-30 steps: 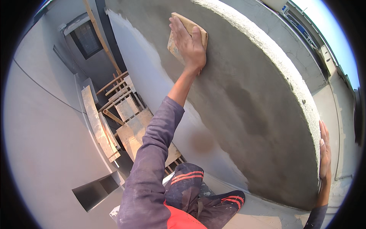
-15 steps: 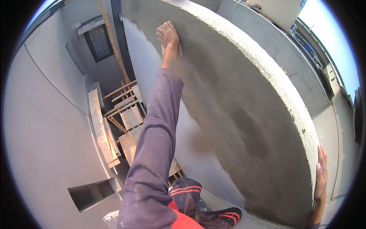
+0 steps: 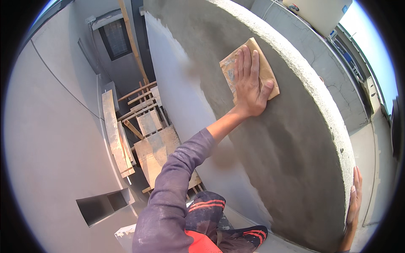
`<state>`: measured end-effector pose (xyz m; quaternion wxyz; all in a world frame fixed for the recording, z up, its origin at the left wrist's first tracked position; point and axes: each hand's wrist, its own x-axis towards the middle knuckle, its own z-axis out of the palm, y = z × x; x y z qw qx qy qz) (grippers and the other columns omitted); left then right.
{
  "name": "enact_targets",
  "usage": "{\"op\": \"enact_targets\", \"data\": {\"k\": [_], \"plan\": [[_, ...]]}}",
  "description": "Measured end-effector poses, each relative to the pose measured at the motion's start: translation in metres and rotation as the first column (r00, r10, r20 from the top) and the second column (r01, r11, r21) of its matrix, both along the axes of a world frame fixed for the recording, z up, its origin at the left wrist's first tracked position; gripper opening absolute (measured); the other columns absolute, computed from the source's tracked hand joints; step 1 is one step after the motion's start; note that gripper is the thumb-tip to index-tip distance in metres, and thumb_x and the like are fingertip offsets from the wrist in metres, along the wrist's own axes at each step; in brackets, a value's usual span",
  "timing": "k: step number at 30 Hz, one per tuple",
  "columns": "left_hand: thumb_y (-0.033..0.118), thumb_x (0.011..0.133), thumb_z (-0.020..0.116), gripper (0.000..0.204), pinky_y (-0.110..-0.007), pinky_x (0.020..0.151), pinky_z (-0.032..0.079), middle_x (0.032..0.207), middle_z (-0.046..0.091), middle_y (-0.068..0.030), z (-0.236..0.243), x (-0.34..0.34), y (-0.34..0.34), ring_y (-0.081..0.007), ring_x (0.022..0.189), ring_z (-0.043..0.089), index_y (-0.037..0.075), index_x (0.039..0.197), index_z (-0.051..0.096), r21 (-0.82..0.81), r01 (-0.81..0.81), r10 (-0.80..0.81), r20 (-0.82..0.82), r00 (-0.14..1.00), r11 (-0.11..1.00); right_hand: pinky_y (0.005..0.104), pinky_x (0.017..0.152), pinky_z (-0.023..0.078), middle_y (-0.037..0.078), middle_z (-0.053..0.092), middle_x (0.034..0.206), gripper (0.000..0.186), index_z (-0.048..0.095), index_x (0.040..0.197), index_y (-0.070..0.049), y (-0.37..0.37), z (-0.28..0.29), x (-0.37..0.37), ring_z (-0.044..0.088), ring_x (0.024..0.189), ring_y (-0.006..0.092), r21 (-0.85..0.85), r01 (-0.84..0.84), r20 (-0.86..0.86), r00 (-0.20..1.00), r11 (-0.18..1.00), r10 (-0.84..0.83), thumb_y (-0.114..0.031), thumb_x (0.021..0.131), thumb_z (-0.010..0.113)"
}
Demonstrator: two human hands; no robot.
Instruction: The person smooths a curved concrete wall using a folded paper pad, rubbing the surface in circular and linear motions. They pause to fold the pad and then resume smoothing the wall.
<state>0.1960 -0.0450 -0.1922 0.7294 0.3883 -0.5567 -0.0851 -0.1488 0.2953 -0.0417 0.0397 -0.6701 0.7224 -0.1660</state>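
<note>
My left hand [image 3: 249, 80] holds a tan, square-cornered pad [image 3: 265, 71] against the damp grey coating of a large curved wall [image 3: 278, 156], its fingers spread over the back of the pad. A rough whitish rim [image 3: 329, 105] runs along the wall's edge. My right hand [image 3: 354, 195] rests on that rim at the lower right, fingers straight along the outer side. A pale, lighter band [image 3: 181, 92] borders the grey coat on the left.
Wooden planks, poles and boards [image 3: 156, 147] are stacked below on the left, beside a smooth wall [image 3: 50, 139] with a square opening [image 3: 103, 206]. A window [image 3: 114, 40] is at the upper left. A cream tank [image 3: 314, 12] stands beyond the curved wall.
My left hand and pad went slightly up-left, then swept right and down across the grey coat. My right hand slid a little lower along the rim. The view shifted slightly.
</note>
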Motion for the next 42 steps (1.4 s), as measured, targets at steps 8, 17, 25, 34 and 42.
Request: {"op": "enact_targets", "data": {"k": [8, 17, 25, 34, 42], "plan": [[0.046, 0.101, 0.028, 0.071, -0.048, 0.116, 0.002, 0.157, 0.004, -0.0246, -0.011, -0.005, 0.001, -0.0408, 0.145, 0.002, 0.003, 0.152, 0.005, 0.107, 0.081, -0.069, -0.11, 0.991, 0.991, 0.0421, 0.117, 0.016, 0.018, 0.029, 0.152, 0.06, 0.035, 0.145, 0.002, 0.003, 0.0, -0.003, 0.024, 0.142, 0.03, 0.003, 0.008, 0.053, 0.999, 1.0, -0.008, -0.033, 0.095, 0.031], [0.053, 0.1, 0.023, 0.074, -0.042, 0.118, 0.004, 0.158, 0.003, -0.0196, -0.004, 0.054, -0.037, -0.0349, 0.146, 0.001, 0.002, 0.151, 0.006, 0.36, 0.099, 0.063, -0.412, 0.909, 0.928, 0.0424, 0.117, 0.016, 0.017, 0.03, 0.152, 0.061, 0.037, 0.145, -0.003, -0.003, 0.002, 0.003, 0.025, 0.142, 0.0287, 0.005, -0.016, -0.024, 1.0, 1.0, 0.017, -0.038, 0.095, 0.032], [0.041, 0.099, 0.03, 0.071, -0.048, 0.116, 0.001, 0.155, -0.001, -0.0287, -0.078, -0.118, 0.16, -0.0406, 0.145, 0.0, -0.003, 0.15, 0.007, -0.074, 0.073, -0.062, 0.133, 0.989, 0.995, 0.0418, 0.117, 0.017, 0.014, 0.031, 0.152, 0.059, 0.038, 0.146, -0.007, 0.005, 0.003, 0.001, 0.026, 0.142, 0.0277, -0.005, 0.047, -0.107, 0.993, 0.999, -0.047, -0.039, 0.096, 0.033], [0.047, 0.1, 0.027, 0.072, -0.053, 0.115, 0.001, 0.156, 0.001, -0.026, -0.059, -0.101, 0.139, -0.0441, 0.144, -0.001, 0.0, 0.151, 0.005, 0.141, 0.073, -0.061, -0.091, 0.994, 0.987, 0.0464, 0.118, 0.018, 0.012, 0.033, 0.151, 0.059, 0.041, 0.145, -0.015, -0.004, -0.007, -0.008, 0.027, 0.142, 0.0272, -0.051, 0.065, -0.197, 0.978, 0.997, -0.074, -0.046, 0.095, 0.035], [0.051, 0.098, 0.034, 0.075, -0.058, 0.112, 0.0, 0.156, 0.002, -0.028, -0.05, -0.14, 0.179, -0.0466, 0.143, 0.0, 0.005, 0.152, 0.01, -0.129, 0.126, -0.102, 0.179, 0.979, 0.984, 0.045, 0.117, 0.02, 0.011, 0.037, 0.149, 0.058, 0.047, 0.141, -0.016, 0.006, -0.007, -0.012, 0.032, 0.139, 0.0273, -0.085, 0.054, -0.071, 0.996, 0.995, -0.06, -0.049, 0.095, 0.037]]}}
